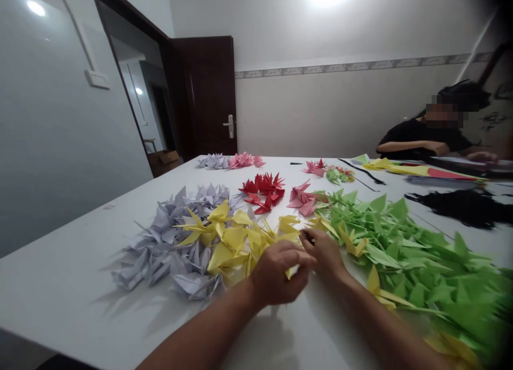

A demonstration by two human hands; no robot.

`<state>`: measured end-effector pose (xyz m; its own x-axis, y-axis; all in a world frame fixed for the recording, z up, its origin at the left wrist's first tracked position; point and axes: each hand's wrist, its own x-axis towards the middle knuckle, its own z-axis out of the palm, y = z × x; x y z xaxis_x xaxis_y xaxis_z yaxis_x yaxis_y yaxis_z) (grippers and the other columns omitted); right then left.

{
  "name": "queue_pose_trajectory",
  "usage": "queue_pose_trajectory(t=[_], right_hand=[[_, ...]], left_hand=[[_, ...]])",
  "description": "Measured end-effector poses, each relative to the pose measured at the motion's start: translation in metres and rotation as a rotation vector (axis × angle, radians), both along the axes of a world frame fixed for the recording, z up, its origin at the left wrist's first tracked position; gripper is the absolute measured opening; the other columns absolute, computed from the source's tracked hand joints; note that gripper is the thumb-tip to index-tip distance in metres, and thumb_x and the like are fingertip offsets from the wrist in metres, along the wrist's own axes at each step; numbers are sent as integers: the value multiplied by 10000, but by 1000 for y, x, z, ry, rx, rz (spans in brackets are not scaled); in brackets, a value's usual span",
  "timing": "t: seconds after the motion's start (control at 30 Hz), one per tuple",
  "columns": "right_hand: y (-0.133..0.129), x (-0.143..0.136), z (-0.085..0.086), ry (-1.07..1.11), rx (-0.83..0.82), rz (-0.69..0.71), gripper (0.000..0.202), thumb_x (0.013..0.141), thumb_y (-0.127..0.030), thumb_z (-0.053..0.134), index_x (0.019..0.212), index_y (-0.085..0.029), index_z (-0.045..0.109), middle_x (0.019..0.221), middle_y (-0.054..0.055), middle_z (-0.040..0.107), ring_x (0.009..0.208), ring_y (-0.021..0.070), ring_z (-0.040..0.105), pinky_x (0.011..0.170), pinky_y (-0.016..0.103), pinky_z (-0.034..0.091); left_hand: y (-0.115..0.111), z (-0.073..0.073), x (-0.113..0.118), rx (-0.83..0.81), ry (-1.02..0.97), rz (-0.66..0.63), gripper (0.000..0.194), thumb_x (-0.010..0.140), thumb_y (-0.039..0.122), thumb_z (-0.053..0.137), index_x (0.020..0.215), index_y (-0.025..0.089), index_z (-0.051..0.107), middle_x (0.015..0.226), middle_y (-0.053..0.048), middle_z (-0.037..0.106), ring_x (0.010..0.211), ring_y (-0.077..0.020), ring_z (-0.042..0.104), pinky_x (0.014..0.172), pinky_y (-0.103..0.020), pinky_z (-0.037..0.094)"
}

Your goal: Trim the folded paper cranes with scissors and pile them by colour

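Observation:
My left hand (282, 274) is over the white table, its thumb and fingers curled toward each other; what it holds, if anything, is too small to make out. Touching or nearly touching it, my right hand (324, 252) has its fingers pinched at a small dark thing I cannot identify. Yellow folded paper pieces (236, 239) lie just beyond and left of my hands. Pale grey-lilac folded pieces (176, 241) spread farther left. Green folded pieces (417, 263) form a large pile to the right, with some yellow ones along its edge.
Red pieces (262, 191) and pink pieces (302, 199) lie beyond my hands on the white table (92, 247). Smaller paper heaps stand near the far edge. Black strands (465, 205) lie at right. A person in black (409, 137) sits at the far right.

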<state>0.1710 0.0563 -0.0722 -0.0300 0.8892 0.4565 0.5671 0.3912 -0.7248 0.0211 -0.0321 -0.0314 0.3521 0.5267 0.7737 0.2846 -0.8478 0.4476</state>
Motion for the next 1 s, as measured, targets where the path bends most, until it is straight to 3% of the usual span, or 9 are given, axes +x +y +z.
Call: queue_pose_trajectory(t=[0.07,0.2,0.37,0.5,0.67,0.83,1.0], right_hand=[[1,1,-1,47,-3,16,180,697,-317,551,690,-213,698,752,82,681,758,257,591,758,388,426],[-4,7,1,187,-32,-22,236,692,-387,583,747,-192,704,807,91,677,787,257,575,763,386,410],[-12,15,7,420,-119,-22,408,696,-516,621,860,-146,673,635,17,572,549,147,472,537,290,395],[-22,18,16,625,-179,31,440,658,-564,643,847,-168,606,497,-74,394,417,81,322,384,216,271],[-40,16,32,768,-269,200,382,601,-499,714,746,-190,542,536,-71,421,410,56,323,340,172,220],[-50,6,37,809,-386,307,396,561,-464,784,738,-169,588,524,-67,448,400,42,321,335,157,209],[-52,3,35,681,-272,228,430,666,-539,709,831,-146,654,554,-52,459,420,56,329,359,194,246]], left_hand=[[-1,-3,5,-14,112,-55,190,776,86,517,869,183,650,863,-109,713,829,-196,663,794,-310,521],[7,-13,6,-9,282,-11,215,751,93,525,894,179,661,901,-117,713,835,-219,669,770,-333,534],[19,-20,-2,2,390,104,189,744,113,574,900,150,674,893,-144,706,869,-277,665,775,-404,541],[19,-20,-2,-33,132,189,269,797,151,551,1060,143,606,1021,-150,664,988,-255,632,867,-406,519],[15,-13,3,-270,-348,277,455,828,225,564,1265,212,436,1270,-131,508,1013,-185,601,794,-303,532],[17,-11,4,-433,-519,185,301,834,297,588,1108,180,550,1047,-89,642,829,-156,631,706,-254,510],[19,-9,0,-301,-541,306,141,792,282,641,870,166,624,843,-35,649,735,-123,603,648,-214,482]])
